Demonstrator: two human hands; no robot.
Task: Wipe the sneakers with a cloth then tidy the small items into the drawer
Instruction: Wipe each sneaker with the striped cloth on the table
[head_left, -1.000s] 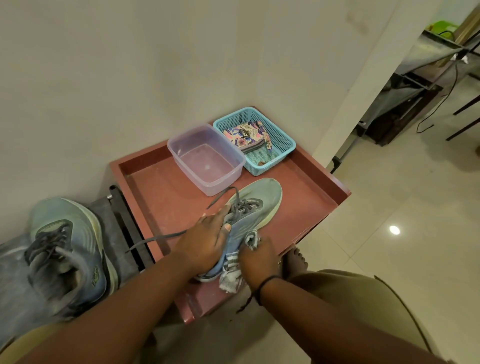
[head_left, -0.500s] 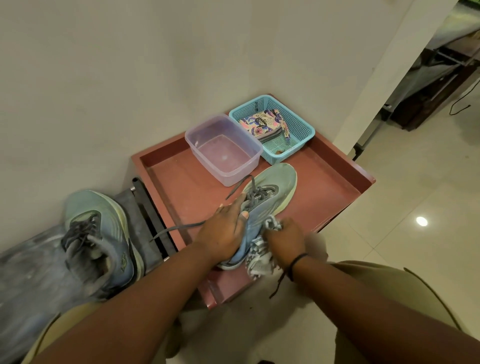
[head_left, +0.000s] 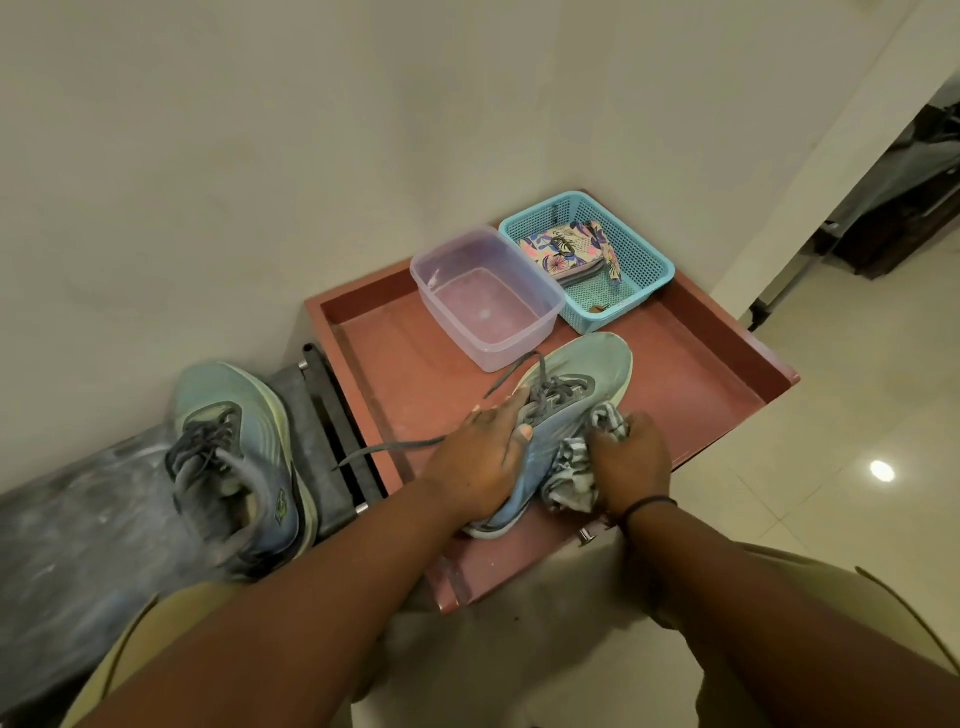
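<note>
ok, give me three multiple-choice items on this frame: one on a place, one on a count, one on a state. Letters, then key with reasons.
1. Where is the basket?
A. right of the clear tub
B. on the floor
C. on the left sneaker

2. How many sneakers show?
A. one
B. two
C. three

3. What does the right hand do?
A. hangs idle
B. holds a lace
C. grips the cloth

Key: 1 A, basket and tub sit side by side at the tray's back. 2 B, one on the tray, one beside it. 3 C, fingers curl round the cloth against the sneaker the left hand steadies.
</note>
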